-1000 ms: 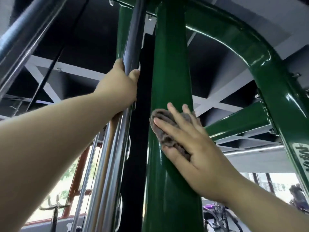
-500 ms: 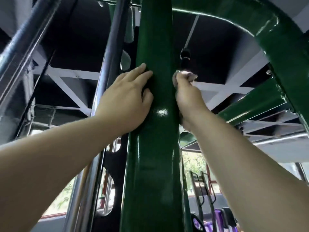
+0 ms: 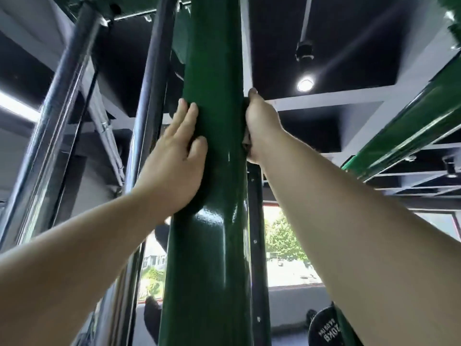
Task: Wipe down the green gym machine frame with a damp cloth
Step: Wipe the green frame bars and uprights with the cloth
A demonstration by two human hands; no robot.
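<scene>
Lately: my right hand (image 3: 262, 128) took cloth (image 3: 246, 144) from front of green post (image 3: 212, 245) to its 3 o'clock side; grip hidden, could not tell. My left hand (image 3: 174, 161) lay flat, fingers straight, at 9 o'clock. Front judged wiped.

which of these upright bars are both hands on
The thick green post in the middle: left hand flat on its front, right hand at its right edge. The dark steel bars are thinner.

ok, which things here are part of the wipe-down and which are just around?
In the job: green upright post; cloth, mostly hidden under the right hand; left hand flat on the post.
Just around: steel rods; weight plate; ceiling light.
</scene>
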